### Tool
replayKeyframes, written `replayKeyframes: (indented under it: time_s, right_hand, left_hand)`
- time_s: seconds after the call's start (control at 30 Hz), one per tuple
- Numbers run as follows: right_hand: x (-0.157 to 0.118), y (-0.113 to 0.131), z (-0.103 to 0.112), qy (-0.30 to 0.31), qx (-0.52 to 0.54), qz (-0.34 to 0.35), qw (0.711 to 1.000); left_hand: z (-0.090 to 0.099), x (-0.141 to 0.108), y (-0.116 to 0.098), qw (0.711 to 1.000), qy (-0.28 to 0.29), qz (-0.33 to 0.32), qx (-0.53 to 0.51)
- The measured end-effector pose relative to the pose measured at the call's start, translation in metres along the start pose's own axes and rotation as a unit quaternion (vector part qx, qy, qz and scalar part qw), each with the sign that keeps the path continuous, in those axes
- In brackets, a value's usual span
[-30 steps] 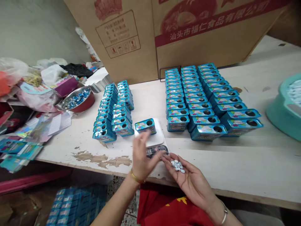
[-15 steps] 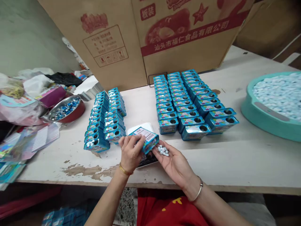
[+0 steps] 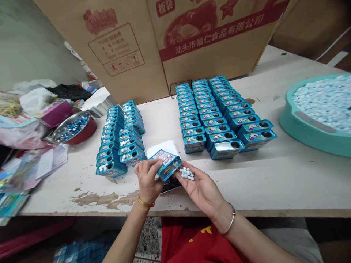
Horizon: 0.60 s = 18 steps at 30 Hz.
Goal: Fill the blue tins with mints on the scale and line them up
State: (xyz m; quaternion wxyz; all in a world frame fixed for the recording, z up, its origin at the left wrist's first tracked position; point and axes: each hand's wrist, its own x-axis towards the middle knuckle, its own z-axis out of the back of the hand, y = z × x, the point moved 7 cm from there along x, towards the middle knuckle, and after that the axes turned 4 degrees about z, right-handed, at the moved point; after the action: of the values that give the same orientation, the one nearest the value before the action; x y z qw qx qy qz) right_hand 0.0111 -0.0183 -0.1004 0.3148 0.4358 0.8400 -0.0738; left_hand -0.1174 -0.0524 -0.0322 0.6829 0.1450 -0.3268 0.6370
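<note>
My left hand [image 3: 149,180] grips a blue tin [image 3: 167,164], tilted with its open end toward my other palm. White candies show at that end. My right hand [image 3: 204,190] lies palm up beside the tin, cupping a small pile of pale candies [image 3: 187,173]. Under the tin is a scale with a white top [image 3: 164,147] and a dark front. Two rows of blue tins [image 3: 111,168] stand at the left, several with candies on top. Three rows of tins with round openings [image 3: 194,143] stand at the right.
A turquoise tub [image 3: 309,128] full of pale candies stands at the far right. At the left are a metal bowl [image 3: 91,128] of small blue pieces, plastic bags [image 3: 22,129] and a purple box [image 3: 57,114]. A large cardboard box [image 3: 145,80] stands at the back.
The view has shifted slightly. The tin's open end has turned so candies show in it, and the pile in my right palm looks larger.
</note>
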Motion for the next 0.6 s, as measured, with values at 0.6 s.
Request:
replayKeyframes:
  time_s: [0.6]
  right_hand:
    - [-0.024, 0.000, 0.045, -0.039, -0.046, -0.071, 0.996]
  left_hand:
    - [-0.001, 0.001, 0.029, 0.983, -0.057, 0.152, -0.084]
